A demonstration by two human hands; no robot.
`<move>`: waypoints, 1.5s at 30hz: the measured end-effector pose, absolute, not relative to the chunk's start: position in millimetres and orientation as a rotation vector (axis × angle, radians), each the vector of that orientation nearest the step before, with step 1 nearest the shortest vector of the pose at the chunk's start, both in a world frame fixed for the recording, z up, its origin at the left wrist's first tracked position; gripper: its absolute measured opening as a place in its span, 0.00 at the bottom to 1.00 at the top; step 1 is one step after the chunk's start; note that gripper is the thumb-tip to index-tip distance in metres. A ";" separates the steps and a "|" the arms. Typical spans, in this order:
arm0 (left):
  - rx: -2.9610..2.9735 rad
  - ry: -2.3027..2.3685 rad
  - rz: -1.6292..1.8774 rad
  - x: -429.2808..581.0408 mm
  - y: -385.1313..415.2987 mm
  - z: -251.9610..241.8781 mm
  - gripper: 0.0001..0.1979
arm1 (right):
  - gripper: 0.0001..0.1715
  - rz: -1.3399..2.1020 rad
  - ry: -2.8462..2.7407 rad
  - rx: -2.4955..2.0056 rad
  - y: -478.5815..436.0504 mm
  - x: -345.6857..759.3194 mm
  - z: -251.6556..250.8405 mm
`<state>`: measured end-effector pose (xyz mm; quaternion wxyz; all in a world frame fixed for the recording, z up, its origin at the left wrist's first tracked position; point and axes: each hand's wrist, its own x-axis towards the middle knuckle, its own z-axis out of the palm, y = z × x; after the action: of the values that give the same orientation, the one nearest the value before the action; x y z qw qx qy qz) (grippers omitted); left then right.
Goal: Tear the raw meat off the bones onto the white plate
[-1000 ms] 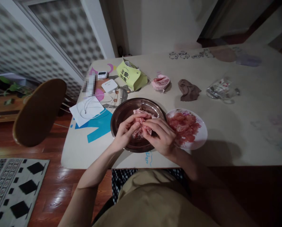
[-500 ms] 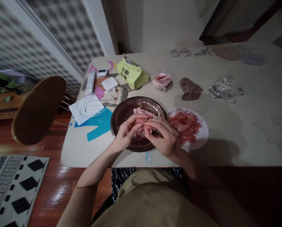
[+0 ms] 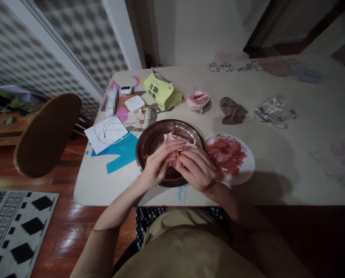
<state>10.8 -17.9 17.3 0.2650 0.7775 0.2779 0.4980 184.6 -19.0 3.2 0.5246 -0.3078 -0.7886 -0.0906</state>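
Over a round metal bowl (image 3: 145, 144), my left hand (image 3: 160, 159) and my right hand (image 3: 198, 166) meet around a piece of raw meat (image 3: 172, 157). The fingers of both hands are curled onto it and hide much of it. Pale pink skin or fat (image 3: 174, 136) shows just beyond my fingertips, inside the bowl. Right beside the bowl stands a white plate (image 3: 249, 170) heaped with strips of raw meat (image 3: 227, 154); my right wrist is close to its left rim.
Behind the bowl lie a pink piece of raw meat (image 3: 198, 101), a brown cloth (image 3: 232, 111) and a clear plastic item (image 3: 273, 112). A yellow-green paper bag (image 3: 163, 90), a white box (image 3: 134, 103), and a cable over white paper (image 3: 106, 135) occupy the left.
My left fingers have come down over the meat and drawn closer to my right hand. My right fingers have curled inward. The bowl and plate stay where they were.
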 end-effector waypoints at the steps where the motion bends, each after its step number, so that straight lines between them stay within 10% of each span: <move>1: 2.122 0.746 1.342 10.6 -18.0 17.9 0.20 | 0.10 -0.213 -1.886 -0.734 -19.4 184.6 3.4; 45: 1.654 0.875 1.310 15.7 -24.0 13.2 0.16 | 0.14 -0.122 -1.823 -0.804 -19.0 183.7 3.5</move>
<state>15.7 -24.0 13.2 0.4156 0.6585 0.3483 0.5218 183.7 -19.0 3.5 0.5419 -0.3387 -0.7675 -0.0515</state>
